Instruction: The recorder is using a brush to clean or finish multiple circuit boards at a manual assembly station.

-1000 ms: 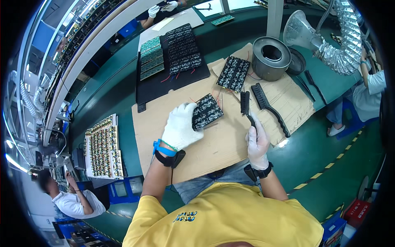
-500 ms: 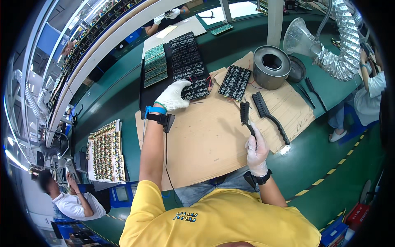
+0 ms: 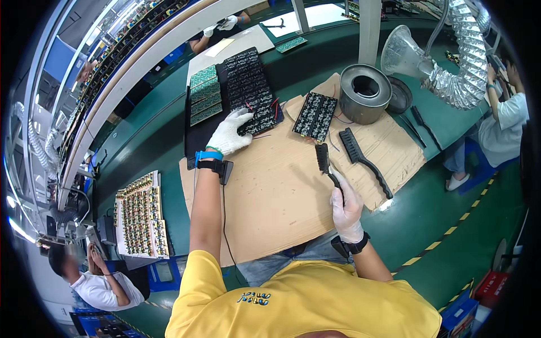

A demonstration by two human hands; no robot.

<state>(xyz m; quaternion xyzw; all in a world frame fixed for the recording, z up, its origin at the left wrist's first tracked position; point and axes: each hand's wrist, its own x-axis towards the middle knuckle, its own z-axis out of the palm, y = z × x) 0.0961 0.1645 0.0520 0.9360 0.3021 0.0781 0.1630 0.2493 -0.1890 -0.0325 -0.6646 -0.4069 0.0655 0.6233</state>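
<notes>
Left hand [image 3: 230,134], in a white knit glove, touches the nearest black circuit board [image 3: 265,119], at the near end of the row on the black tray [image 3: 203,134]; whether it grips or merely rests there cannot be told. Right hand [image 3: 347,209] (thinner glove) grasps a small brush [image 3: 322,159] by its handle, above the cardboard sheet [image 3: 265,203]. A larger brush [image 3: 365,160] lies to its right; another board [image 3: 315,116] lies near the metal can [image 3: 355,107].
</notes>
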